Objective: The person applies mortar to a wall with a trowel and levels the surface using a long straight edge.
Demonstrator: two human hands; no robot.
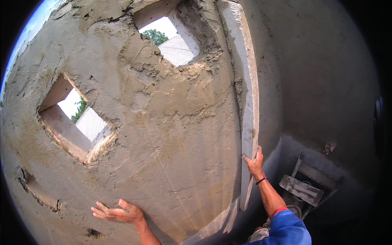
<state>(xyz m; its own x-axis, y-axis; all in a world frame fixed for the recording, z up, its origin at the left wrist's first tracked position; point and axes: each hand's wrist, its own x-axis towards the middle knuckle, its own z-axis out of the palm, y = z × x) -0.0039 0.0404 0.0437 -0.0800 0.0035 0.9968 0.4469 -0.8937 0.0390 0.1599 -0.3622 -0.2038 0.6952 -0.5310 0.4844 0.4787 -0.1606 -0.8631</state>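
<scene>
A long, plaster-caked straightedge (250,90) stands nearly upright against the freshly plastered wall (175,155). Near its lower end my right hand (254,162) grips it by the edge, with a dark bead bracelet on the wrist. A ridge of wet mortar (238,90) runs along the bar's left side. My left hand (120,212) is at the lower left, palm up with fingers spread and nothing in it. It is close to the wall; whether it touches is unclear.
Two square openings pierce the wall, an upper opening (173,34) with ragged edges and a left opening (77,118). A smaller recess (41,190) lies lower left. At lower right, a wooden board (301,190) rests on a frame in shadow. A reddish fragment (330,147) lies beyond.
</scene>
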